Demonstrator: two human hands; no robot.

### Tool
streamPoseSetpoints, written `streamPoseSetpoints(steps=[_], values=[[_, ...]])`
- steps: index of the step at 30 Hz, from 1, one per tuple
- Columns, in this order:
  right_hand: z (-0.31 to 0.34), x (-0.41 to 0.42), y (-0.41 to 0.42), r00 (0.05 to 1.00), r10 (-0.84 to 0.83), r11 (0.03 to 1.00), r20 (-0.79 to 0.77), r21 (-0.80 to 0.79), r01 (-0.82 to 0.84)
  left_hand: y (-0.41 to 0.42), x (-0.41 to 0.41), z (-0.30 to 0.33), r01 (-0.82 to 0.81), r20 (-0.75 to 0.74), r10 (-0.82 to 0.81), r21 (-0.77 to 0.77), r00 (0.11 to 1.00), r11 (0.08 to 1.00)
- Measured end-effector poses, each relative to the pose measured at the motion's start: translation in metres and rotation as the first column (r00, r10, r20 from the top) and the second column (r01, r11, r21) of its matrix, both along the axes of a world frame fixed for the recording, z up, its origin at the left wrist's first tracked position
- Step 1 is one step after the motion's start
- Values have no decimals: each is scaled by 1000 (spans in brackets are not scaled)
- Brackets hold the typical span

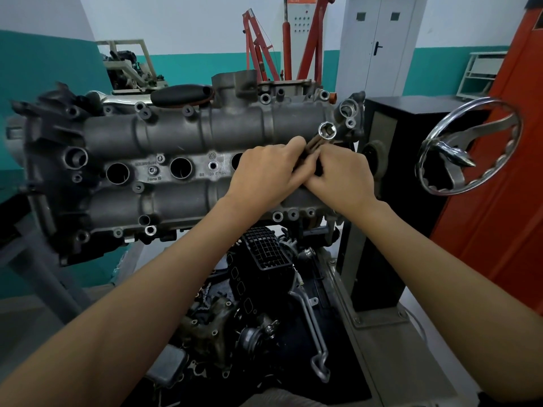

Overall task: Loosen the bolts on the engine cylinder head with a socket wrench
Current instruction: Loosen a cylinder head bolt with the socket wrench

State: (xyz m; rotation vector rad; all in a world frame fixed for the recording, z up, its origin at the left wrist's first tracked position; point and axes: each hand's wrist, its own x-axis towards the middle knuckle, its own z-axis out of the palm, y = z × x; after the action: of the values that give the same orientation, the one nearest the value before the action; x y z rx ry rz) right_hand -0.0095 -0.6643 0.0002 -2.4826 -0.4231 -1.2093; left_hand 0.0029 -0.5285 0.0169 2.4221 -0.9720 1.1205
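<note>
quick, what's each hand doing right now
left hand: gripping the socket wrench
right hand: curled round the same socket wrench, lower down

Even, soft daylight is filling the room, throwing only faint shadows under the forearms. Glare is flashing off the chrome handwheel (467,148) at right of the frame. The wide lens is bending walls and the door (379,45) outward toward the edges, and the corners are smearing slightly soft.
</note>
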Motion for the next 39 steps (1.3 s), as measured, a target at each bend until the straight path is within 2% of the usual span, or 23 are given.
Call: streamPoseSetpoints(steps=[6, 10, 16, 27, 32, 39], values=[[4, 1, -2, 997, 5, 1000, -72, 4, -5, 1, 1, 1, 32, -36, -34, -56, 999, 998], [4, 3, -3, 993, -30, 999, -117, -38, 26, 1, 0, 1, 34, -33, -35, -41, 999, 999], [4, 0, -3, 996, 57, 998, -64, 16, -56, -1, 1, 0, 12, -55, -14, -25, 998, 1000], [5, 2, -3, 995, 9, 1000, -104, -26, -11, 1, 1, 2, 27, -83, -31, -53, 996, 998], [3, 1, -3, 997, 47, 999, -60, 24, -46, 1, 0, 1, 43, -52, -46, -53, 998, 998], [3, 4, -3, 993, -9, 1000, -119, -12, 8, 1, 1, 0, 47, -39, -49, -51, 998, 998]])
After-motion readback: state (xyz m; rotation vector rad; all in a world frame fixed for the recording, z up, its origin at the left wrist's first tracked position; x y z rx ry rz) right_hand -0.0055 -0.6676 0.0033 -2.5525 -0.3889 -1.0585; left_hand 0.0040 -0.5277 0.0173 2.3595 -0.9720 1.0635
